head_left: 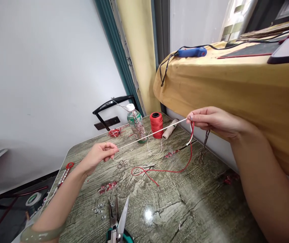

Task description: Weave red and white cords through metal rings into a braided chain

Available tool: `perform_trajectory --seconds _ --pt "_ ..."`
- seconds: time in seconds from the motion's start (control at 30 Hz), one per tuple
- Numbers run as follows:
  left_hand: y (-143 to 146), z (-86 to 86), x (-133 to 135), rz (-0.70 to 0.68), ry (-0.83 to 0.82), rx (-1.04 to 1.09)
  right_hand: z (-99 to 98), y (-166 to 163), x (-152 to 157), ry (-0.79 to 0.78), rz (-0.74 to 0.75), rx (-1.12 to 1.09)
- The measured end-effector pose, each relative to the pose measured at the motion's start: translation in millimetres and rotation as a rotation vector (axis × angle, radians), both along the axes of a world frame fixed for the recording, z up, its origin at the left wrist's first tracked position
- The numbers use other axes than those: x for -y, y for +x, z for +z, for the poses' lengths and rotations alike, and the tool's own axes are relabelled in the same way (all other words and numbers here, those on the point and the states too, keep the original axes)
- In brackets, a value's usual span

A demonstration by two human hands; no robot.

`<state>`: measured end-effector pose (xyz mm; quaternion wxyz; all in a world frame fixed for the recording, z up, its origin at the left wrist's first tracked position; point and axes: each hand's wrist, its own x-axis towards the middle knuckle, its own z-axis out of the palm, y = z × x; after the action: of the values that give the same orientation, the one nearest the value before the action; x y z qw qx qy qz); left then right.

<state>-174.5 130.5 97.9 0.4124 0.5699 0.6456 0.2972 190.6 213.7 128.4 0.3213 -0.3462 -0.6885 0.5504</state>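
Note:
My left hand [100, 153] pinches one end of a white cord [151, 134] and my right hand [213, 120] pinches the other end, so the cord runs taut above the table. From my right hand a red cord [174, 170] also hangs down and curls over the tabletop, and a short braided brown piece [205, 141] dangles below the fingers. Behind the taut cord stand a red thread spool [156, 124], a beige spool [170, 129] lying on its side and a plastic bottle [135, 122].
Scissors and pliers [116, 216] lie at the near edge of the wood-grain table [184, 209], beside small metal rings [99, 208] and red knotted pieces [107, 186]. A yellow-covered table [235, 87] with a blue tool [192, 52] stands at the right. A black chair [111, 108] is behind.

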Motion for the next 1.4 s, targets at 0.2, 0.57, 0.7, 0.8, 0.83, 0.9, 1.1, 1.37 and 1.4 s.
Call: perform_trajectory --seconds 0.2,0.57,0.7,0.8,0.83,0.9,1.1,1.37,1.4 --pt "1.3 -31.5 -1.0 -0.106 -0.086 -0.112 -10.5 5.7 -8.8 0.209 0.029 0.536" --pt "2.9 -57.0 -25.6 -0.263 -0.07 -0.322 -25.2 -4.9 -14.8 0.223 0.212 0.826" --pt "8.9 -38.9 -36.3 -0.141 0.077 -0.345 -13.8 -14.9 -3.5 0.278 0.271 0.728" --pt "18.9 -30.6 -42.7 -0.059 0.164 -0.325 -5.8 -25.2 7.5 0.327 0.266 0.621" --pt "21.3 -30.1 -44.1 -0.049 0.179 -0.315 -4.8 -29.2 10.8 0.332 0.27 0.598" --pt "21.5 -32.0 -45.0 -0.051 0.18 -0.303 -6.1 -38.2 16.0 0.339 0.309 0.594" --pt "-17.2 -54.9 -32.0 -0.006 0.034 -0.361 -25.4 -62.7 20.3 0.4 0.397 0.718" --pt "-35.8 -101.1 -16.5 0.012 -0.16 -0.346 -31.8 -79.6 25.3 0.416 0.321 0.649" --pt "-35.3 -104.0 -17.2 0.02 -0.169 -0.34 -30.9 -80.7 25.9 0.41 0.313 0.642"
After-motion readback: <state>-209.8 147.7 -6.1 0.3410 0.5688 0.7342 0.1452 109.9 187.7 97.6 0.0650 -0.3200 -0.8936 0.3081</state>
